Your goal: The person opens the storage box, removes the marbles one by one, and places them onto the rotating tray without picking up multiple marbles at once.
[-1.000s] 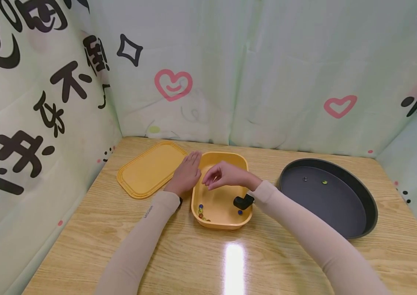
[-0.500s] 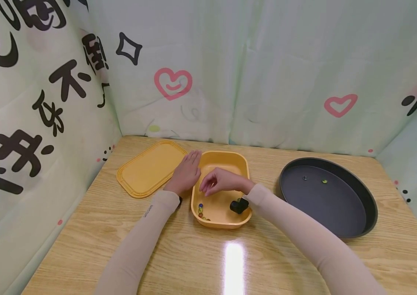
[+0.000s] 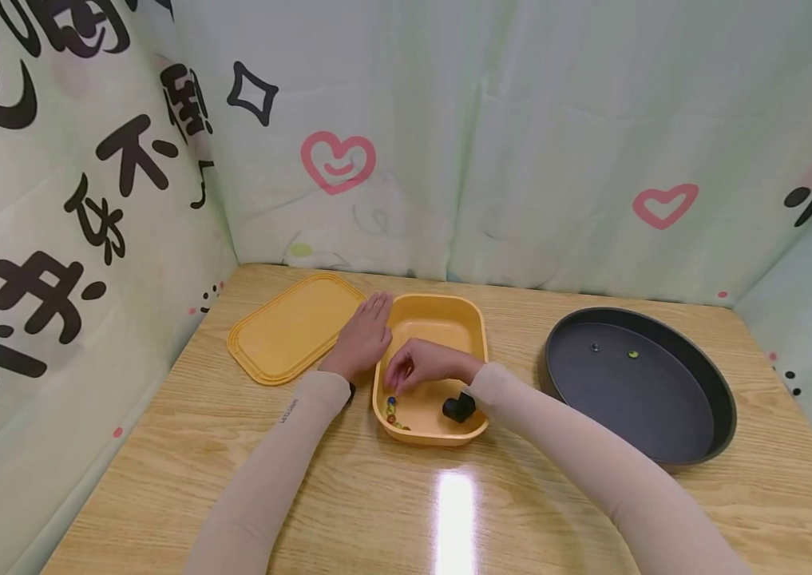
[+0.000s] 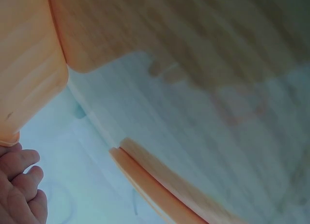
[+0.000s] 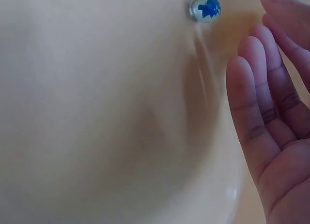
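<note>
My right hand [image 3: 427, 365] reaches down inside a yellow-orange plastic tub [image 3: 441, 302], its fingertips just behind a blue marble [image 3: 391, 401]. In the right wrist view, the fingers are loosely bent, and a clear glass marble with a blue core [image 5: 207, 9] lies a little apart from them. Nothing shows between fingers and thumb. Several more marbles [image 3: 391, 418] line the tub's near left corner. Against the tub's left rim rests my left hand [image 3: 362, 339], fingers straight and together. Its fingertips touch the tub's edge [image 4: 10, 139] in the left wrist view.
A matching yellow lid [image 3: 298, 327] lies flat on the wooden table [image 3: 348, 503], left of the tub. To the right stands a wide dark round pan [image 3: 643, 407] with a green marble [image 3: 632, 354] and a clear one [image 3: 595, 347] inside. Printed curtains hang behind and at the sides.
My right hand has moved down and toward the tub's near left corner, up to the blue marble. The left hand has stayed on the rim.
</note>
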A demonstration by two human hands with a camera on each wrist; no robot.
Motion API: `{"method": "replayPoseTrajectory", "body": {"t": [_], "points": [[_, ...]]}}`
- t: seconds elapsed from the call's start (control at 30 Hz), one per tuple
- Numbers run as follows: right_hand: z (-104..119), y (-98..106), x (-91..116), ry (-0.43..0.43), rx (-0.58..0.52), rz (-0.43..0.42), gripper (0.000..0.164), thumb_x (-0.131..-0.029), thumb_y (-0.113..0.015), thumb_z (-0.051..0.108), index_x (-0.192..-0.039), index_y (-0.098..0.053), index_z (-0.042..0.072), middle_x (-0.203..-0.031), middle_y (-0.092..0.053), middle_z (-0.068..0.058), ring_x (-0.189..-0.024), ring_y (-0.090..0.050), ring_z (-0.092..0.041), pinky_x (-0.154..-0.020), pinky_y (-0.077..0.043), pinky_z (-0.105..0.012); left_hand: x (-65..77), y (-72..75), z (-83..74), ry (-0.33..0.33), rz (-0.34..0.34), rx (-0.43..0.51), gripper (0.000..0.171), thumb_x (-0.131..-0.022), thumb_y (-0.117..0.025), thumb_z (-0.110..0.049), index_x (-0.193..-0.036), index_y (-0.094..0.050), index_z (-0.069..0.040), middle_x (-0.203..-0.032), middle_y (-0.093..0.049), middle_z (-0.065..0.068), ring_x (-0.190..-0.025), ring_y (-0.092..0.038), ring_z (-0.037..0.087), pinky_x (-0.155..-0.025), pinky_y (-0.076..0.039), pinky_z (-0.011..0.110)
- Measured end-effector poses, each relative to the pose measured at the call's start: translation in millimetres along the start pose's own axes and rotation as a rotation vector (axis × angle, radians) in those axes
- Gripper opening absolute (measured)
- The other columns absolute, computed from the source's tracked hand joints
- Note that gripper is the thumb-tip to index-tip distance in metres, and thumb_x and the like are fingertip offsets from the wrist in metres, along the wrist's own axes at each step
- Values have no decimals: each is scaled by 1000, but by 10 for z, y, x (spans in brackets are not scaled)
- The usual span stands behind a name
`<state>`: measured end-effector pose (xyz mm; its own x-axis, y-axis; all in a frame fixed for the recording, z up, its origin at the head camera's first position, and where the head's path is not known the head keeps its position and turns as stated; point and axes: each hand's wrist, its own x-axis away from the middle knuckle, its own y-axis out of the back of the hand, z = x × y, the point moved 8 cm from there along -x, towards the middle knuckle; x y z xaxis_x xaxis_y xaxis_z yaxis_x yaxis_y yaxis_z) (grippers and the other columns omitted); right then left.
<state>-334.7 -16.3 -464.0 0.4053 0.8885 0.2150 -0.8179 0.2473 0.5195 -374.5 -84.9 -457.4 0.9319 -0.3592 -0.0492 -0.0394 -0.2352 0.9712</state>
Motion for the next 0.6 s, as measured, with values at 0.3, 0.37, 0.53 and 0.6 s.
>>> {"method": "replayPoseTrajectory", "body": {"t": [0.3,0.37,0.53,0.6], "points": [[15,-84,-40,9,51,36,16,-78,-72,0,-93,-72,-5,-87,-72,-16,-67,-59,2,-68,-53,-16,-7,-6,7,2,4,11,58,-100,-36,-21,-150,-16,0,-156,-21,15,-147,-15,26,-121,-12,39],[15,-97,-49,11,62,38,15,-78,-72,-1,-93,-72,-5,-86,-72,-16,-66,-58,2,-67,-53,-15,-7,-6,8,3,4,13,58,-100,-36,-21,-150,-16,0,-156,-21,15,-147,-15,26,-121,-11,39],[0,-138,-68,0,75,51,14,-77,-72,-3,-91,-72,-6,-83,-72,-15,-63,-56,2,-65,-52,-14,-4,-9,6,11,13,15,58,-100,-35,-21,-150,-15,0,-156,-20,14,-147,-14,26,-121,-10,39],[-6,-151,-70,-10,85,54,13,-77,-72,-2,-90,-72,-5,-81,-72,-14,-62,-55,1,-64,-51,-14,-3,-9,3,13,17,16,58,-100,-35,-21,-150,-15,-1,-157,-20,14,-147,-14,26,-121,-10,39]]}}
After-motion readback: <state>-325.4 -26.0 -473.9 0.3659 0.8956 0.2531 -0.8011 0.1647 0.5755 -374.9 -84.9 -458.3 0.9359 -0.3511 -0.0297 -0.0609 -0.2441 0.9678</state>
